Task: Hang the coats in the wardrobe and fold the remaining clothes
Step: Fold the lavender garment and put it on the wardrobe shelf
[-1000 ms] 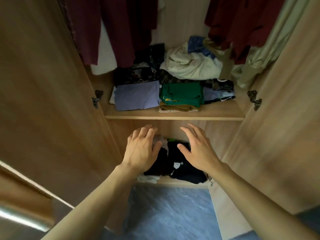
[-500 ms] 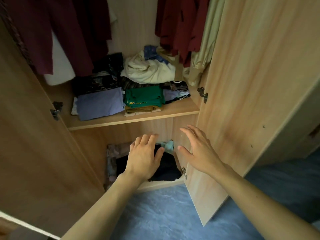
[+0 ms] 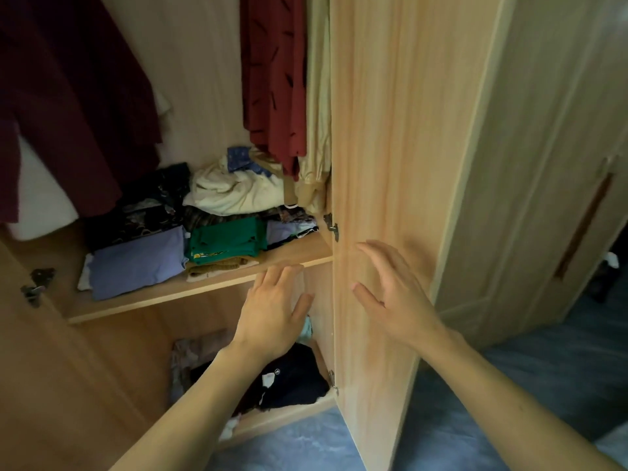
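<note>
Since a moment ago, the wardrobe's right door (image 3: 384, 164) has swung closer in front of me. My left hand (image 3: 272, 311) hovers under the shelf (image 3: 204, 287) of folded clothes (image 3: 136, 263), fingers spread and empty. My right hand (image 3: 396, 294), open too, reaches toward the door beside the hanging red coat (image 3: 275, 79).

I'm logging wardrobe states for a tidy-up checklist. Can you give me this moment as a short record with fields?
place: open wooden wardrobe
hanging: maroon garment, red patterned garment, cream garment
shelf, folded: lavender top, green top
shelf, unfolded: cream heap
bottom compartment: dark clothes
left hand: open, empty, in front of the shelf edge
right hand: open, empty, by the right door
floor: blue
</note>
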`<state>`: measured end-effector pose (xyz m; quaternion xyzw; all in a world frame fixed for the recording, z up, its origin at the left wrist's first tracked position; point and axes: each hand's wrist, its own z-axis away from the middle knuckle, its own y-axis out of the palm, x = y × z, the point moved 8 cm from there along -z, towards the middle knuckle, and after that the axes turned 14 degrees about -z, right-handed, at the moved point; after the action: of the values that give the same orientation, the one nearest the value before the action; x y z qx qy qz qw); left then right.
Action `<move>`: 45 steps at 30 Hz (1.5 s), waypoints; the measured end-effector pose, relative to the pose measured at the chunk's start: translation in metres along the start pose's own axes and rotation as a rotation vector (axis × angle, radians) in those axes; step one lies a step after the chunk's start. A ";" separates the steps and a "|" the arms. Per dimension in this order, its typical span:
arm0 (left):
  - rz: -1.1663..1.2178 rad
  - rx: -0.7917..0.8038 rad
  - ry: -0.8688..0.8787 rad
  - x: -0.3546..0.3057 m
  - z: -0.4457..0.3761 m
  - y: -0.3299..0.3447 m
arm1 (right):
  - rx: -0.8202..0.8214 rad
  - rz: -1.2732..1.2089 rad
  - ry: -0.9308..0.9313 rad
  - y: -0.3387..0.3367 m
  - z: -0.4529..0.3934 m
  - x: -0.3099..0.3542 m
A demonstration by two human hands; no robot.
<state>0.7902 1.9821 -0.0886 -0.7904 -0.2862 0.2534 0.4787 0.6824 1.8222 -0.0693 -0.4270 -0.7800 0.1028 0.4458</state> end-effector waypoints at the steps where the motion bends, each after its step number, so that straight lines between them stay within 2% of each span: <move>1: 0.004 0.000 0.016 -0.009 -0.004 0.001 | -0.031 -0.021 -0.022 -0.015 0.000 0.000; 6: 0.040 -0.017 0.061 -0.053 -0.024 0.000 | -0.208 -0.041 -0.184 -0.087 -0.003 0.011; 10: 0.066 -0.054 0.111 -0.083 -0.041 -0.005 | -0.195 0.190 -0.191 -0.107 -0.010 0.007; 15: 0.103 -0.069 0.146 -0.106 -0.055 -0.004 | -0.057 -0.060 0.000 -0.099 -0.007 -0.027; 19: 0.116 -0.085 0.161 -0.117 -0.054 -0.003 | -0.072 -0.051 0.066 -0.095 -0.005 -0.037; 26: 0.183 -0.081 0.173 -0.122 -0.046 0.000 | -0.081 -0.110 0.022 -0.086 -0.004 -0.022; 33: 0.217 -0.080 0.292 -0.114 -0.033 0.000 | -0.089 -0.197 -0.051 -0.069 -0.006 0.001; 45: 0.282 -0.105 0.272 -0.056 -0.009 -0.004 | -0.089 -0.317 -0.022 -0.013 -0.021 0.042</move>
<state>0.7556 1.9393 -0.0746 -0.8735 -0.1183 0.1934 0.4308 0.6809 1.8415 -0.0245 -0.3169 -0.8462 0.0011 0.4284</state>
